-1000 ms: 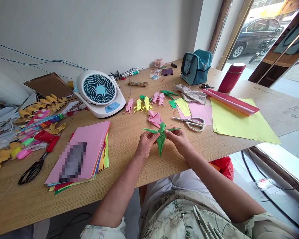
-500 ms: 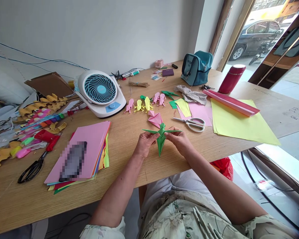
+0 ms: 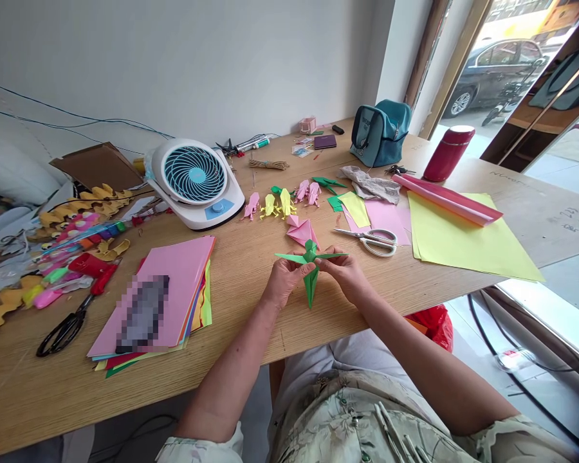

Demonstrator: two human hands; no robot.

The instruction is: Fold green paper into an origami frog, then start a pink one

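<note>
Between both hands is a green origami figure (image 3: 311,283), with two thin points out to the sides, a short upper part and a long point hanging down. My left hand (image 3: 284,278) pinches its left side, thumb near the middle. My right hand (image 3: 341,273) grips the right side, thumb pressed at the centre; the fingers behind the paper are partly hidden. Just beyond the figure lies a pink folded paper piece (image 3: 303,231). Farther back stand small pink and yellow origami figures (image 3: 285,203). White-handled scissors (image 3: 379,242) rest to the right of my hands.
To the left are a stack of coloured paper (image 3: 183,257), black-handled scissors (image 3: 62,334) and a white fan (image 3: 215,212). Yellow sheets (image 3: 463,247) and a rolled pink sheet (image 3: 453,199) lie right. A red bottle (image 3: 448,154) and teal bag (image 3: 390,138) stand behind.
Both thumbs have come closer together at the middle of the green figure. The figure has tilted a little, and its upper part sits slightly lower and more to the left.
</note>
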